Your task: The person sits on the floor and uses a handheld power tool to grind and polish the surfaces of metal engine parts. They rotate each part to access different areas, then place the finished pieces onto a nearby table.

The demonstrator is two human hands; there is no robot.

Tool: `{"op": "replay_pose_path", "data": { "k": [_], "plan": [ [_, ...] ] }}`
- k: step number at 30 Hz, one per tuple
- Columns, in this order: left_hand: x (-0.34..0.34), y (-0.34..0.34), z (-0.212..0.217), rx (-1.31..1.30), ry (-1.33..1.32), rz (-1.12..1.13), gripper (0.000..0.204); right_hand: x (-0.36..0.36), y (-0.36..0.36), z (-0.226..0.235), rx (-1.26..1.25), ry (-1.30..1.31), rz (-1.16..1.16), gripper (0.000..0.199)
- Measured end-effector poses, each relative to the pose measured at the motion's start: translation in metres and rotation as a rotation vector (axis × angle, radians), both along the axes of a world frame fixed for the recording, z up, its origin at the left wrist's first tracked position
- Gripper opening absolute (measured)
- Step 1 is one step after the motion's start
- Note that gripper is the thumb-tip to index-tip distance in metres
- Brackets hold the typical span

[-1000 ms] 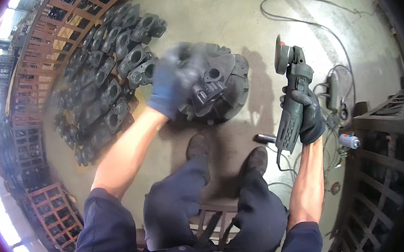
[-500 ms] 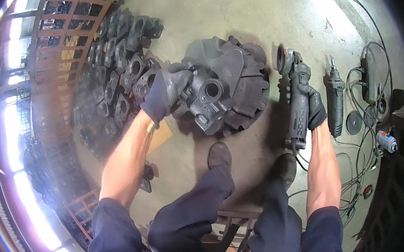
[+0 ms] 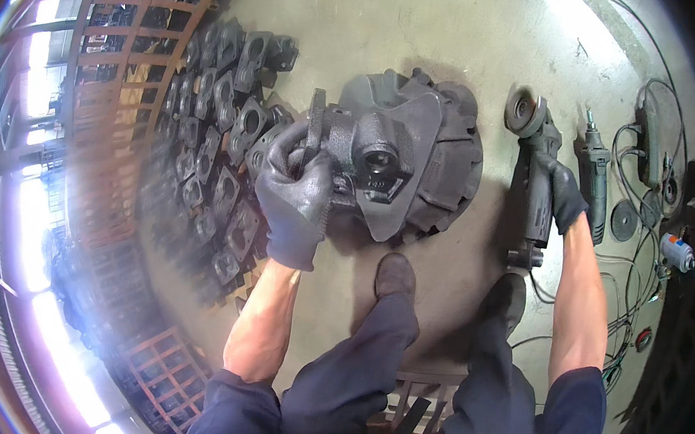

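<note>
My left hand [image 3: 296, 192], in a dark glove, grips a dark cast-metal part [image 3: 353, 147] with a round bore and a flange, held over a larger dark casting [image 3: 440, 155] that lies on the concrete floor. My right hand [image 3: 566, 195], also gloved, holds an angle grinder [image 3: 533, 171] by its body, with the disc end pointing away from me, to the right of the big casting. Both forearms are bare. My legs and shoes [image 3: 396, 275] show below the casting.
Several similar dark castings [image 3: 222, 140] lie in rows on the floor at the left, beside rust-coloured metal racks [image 3: 104, 72]. A second power tool [image 3: 594, 181], loose discs [image 3: 624, 220], cables and a small can [image 3: 677, 252] lie at the right.
My left hand has drawn the small casting closer and turned it so that its bore faces up. The right hand still holds the grinder beside the big casting.
</note>
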State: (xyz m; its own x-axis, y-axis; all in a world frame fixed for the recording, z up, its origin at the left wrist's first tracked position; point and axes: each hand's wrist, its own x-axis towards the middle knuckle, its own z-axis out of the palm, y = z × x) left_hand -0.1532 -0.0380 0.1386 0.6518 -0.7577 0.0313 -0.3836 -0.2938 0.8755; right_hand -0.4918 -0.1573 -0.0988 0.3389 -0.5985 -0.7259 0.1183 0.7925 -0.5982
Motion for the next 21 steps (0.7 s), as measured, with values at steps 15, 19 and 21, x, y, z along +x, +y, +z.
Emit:
{"op": "replay_pose_path", "data": {
  "k": [15, 19, 21],
  "plan": [
    [0.017, 0.042, -0.046, -0.146, 0.115, 0.089, 0.038, -0.015, 0.058, 0.04, -0.668, 0.88, 0.258, 0.046],
    [0.023, 0.043, -0.043, -0.077, 0.15, 0.0, 0.042, -0.039, 0.093, 0.022, -0.663, 0.89, 0.174, 0.043],
    [0.025, 0.041, -0.039, -0.007, 0.157, -0.013, 0.043, -0.046, 0.111, 0.02, -0.685, 0.912, 0.139, 0.042]
  ]
}}
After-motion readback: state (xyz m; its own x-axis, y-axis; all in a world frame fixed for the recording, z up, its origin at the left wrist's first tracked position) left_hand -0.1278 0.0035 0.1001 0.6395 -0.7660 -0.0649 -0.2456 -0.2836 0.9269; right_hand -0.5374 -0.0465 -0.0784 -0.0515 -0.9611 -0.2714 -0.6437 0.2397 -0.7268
